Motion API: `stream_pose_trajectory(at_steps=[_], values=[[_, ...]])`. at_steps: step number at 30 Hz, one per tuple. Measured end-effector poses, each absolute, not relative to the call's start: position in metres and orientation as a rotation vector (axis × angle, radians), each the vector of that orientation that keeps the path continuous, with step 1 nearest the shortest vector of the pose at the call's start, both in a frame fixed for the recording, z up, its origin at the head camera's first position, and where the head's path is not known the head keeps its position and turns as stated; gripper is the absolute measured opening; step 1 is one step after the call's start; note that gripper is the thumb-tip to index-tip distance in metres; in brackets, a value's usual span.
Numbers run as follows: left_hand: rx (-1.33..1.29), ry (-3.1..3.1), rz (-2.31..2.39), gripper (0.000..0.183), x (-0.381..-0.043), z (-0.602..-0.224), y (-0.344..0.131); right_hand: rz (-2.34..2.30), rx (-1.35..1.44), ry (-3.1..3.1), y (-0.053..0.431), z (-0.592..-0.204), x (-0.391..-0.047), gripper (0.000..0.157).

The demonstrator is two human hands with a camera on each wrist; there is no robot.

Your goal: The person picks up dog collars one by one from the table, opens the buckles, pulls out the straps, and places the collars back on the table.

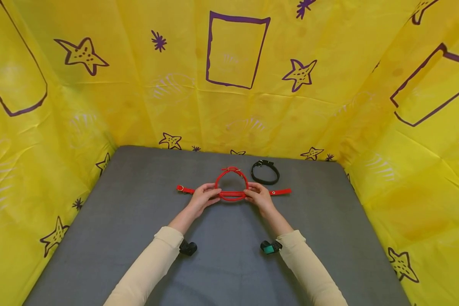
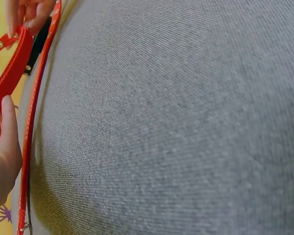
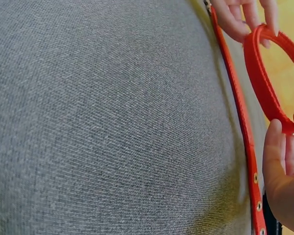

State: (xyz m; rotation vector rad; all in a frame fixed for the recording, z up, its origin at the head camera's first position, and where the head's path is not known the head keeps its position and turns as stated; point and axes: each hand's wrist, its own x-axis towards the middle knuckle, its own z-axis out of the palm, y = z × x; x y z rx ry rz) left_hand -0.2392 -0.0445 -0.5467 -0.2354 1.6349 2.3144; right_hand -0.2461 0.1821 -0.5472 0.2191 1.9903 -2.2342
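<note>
Both hands hold a red collar (image 1: 232, 199) that is buckled into a loop, raised above the table with its buckle at the far side. My left hand (image 1: 203, 196) pinches the loop's left side between thumb and fingers, and my right hand (image 1: 261, 196) pinches its right side. In the right wrist view the looped collar (image 3: 258, 73) stands off the cloth between the two hands. Beneath it a second red collar (image 1: 281, 192) lies unfastened and straight across the table, buckle end to the left, eyelets to the right; the hands cover parts of it.
A black collar (image 1: 265, 182), fastened in a ring, lies just behind the right hand. The grey table (image 1: 145, 178) is bounded at the back and both sides by yellow patterned cloth (image 1: 137, 110). Wrist cameras (image 1: 188, 248) sit under both sleeves.
</note>
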Motion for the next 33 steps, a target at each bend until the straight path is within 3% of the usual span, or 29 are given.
stream_pose_trajectory(at_steps=[18, 33], values=[[-0.233, 1.641, 2.305, 0.043, -0.228, -0.553, -0.054, -2.114, 0.136, 2.07, 0.181, -0.546, -0.236, 0.039], [-0.202, 1.696, 2.27, 0.041, -0.223, -0.555, -0.053, -2.004, 0.031, 2.25, 0.186, -0.542, -0.235, 0.028]])
